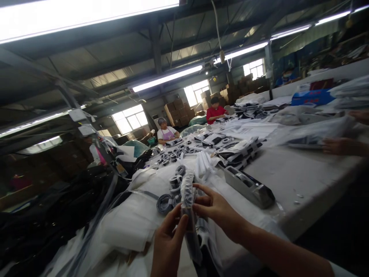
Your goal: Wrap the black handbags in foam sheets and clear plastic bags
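Observation:
My left hand (170, 236) pinches a long, narrow, dark item in a clear plastic sleeve (191, 240) between thumb and fingers. Higher up on its right side, my right hand (215, 209) has its fingers bent against the same sleeve. The sleeve's far end looks whitish and bunched; its lower end hangs toward me over the table edge. Rolled dark straps (164, 204) lie just beyond my left hand. White rolled sheets (203, 163) rest farther up the table. To the right of my right hand stands a grey tape dispenser (249, 186).
White plastic bags (127, 229) are heaped at the left. Stacked black-and-white packed goods (240, 152) and a blue package (311, 97) are on the long table (300, 165). A co-worker's hands (343, 147) handle a bag at right; other people sit farther back.

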A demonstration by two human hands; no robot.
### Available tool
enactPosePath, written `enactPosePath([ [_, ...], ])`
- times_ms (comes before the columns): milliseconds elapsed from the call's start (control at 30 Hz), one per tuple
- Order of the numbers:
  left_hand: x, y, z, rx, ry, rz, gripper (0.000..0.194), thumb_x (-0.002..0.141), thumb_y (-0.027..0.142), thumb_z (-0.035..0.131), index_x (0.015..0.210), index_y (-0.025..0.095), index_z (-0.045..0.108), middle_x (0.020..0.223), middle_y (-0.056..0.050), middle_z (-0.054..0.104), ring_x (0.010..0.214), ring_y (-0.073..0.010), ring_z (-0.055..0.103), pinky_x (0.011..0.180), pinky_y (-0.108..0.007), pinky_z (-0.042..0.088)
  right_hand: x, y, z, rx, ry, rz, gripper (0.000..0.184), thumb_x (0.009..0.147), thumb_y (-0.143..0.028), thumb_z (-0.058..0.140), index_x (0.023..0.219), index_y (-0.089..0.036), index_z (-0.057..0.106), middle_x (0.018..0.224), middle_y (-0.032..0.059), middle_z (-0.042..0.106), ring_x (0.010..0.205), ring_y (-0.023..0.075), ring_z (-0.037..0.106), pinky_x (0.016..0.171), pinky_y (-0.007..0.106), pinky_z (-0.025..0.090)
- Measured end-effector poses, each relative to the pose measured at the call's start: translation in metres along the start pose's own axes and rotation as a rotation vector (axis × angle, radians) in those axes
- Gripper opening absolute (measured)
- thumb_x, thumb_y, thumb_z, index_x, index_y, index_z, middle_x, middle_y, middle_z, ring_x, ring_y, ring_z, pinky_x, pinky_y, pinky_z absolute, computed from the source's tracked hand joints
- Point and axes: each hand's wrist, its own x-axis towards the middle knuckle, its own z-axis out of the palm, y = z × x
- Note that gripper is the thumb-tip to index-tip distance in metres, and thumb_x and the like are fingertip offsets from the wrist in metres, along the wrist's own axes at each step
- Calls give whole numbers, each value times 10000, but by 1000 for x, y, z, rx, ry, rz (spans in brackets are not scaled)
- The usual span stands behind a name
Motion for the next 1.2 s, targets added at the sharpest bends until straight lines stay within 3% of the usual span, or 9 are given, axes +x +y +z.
enactPosePath([
  [333,10,12,-5,-67,-127,21,620,719,491,806,1243,199,651,887,-61,741,859,-229,695,731,-283,541,16,-6,-1,45,27,106,882,704,-412,858,1419,-141,419,1039,90,728,952,219,693,841,330,510],
  [500,17,11,-9,3,-146,28,636,727,480,802,1255,169,635,863,-60,729,843,-206,682,722,-259,521,21,-15,-3,139,-81,140,496,845,-519,694,1180,-164,607,1000,69,718,891,169,688,856,300,507],
  [567,19,10,-9,24,-156,33,631,733,475,797,1258,167,630,854,-55,724,819,-193,675,735,-264,520,23,-19,-1,133,-129,125,452,866,-551,652,1107,-170,634,989,58,709,875,153,677,826,277,500],
  [700,22,12,-9,69,-171,48,619,727,487,793,1242,183,633,865,-54,716,815,-197,668,719,-271,525,27,-27,4,103,-115,134,556,706,-418,836,1156,-194,598,956,22,681,917,173,662,807,279,498],
  [800,28,19,-7,127,-107,53,600,687,532,803,1161,189,670,974,-79,712,943,-248,662,730,-284,535,31,-30,7,96,-103,139,561,632,-320,860,1109,-169,605,904,17,669,896,182,661,794,285,507],
  [867,34,29,-5,137,-95,-4,602,691,595,768,1121,182,680,1045,-95,708,995,-282,655,747,-312,539,34,-30,8,85,-96,135,557,627,-297,849,1106,-151,607,903,25,672,869,177,660,782,283,511],
  [1000,42,48,3,180,-297,-112,513,716,574,755,1005,152,718,926,-70,729,958,-284,650,837,-331,499,41,-25,6,0,2,164,823,626,-262,856,1345,-119,480,862,21,676,768,158,657,714,269,510],
  [1067,43,53,5,203,-337,-111,444,714,531,775,938,150,740,879,-52,726,946,-276,639,835,-312,481,46,-23,5,-67,21,142,910,641,-261,853,1417,-88,409,819,10,671,715,144,644,668,254,498],
  [1200,43,44,7,70,-312,-161,458,700,494,800,1005,157,745,863,-46,728,891,-252,647,768,-290,485,54,-22,1,-226,-53,37,823,704,-354,825,1397,-87,472,772,9,689,666,144,641,631,260,504],
])
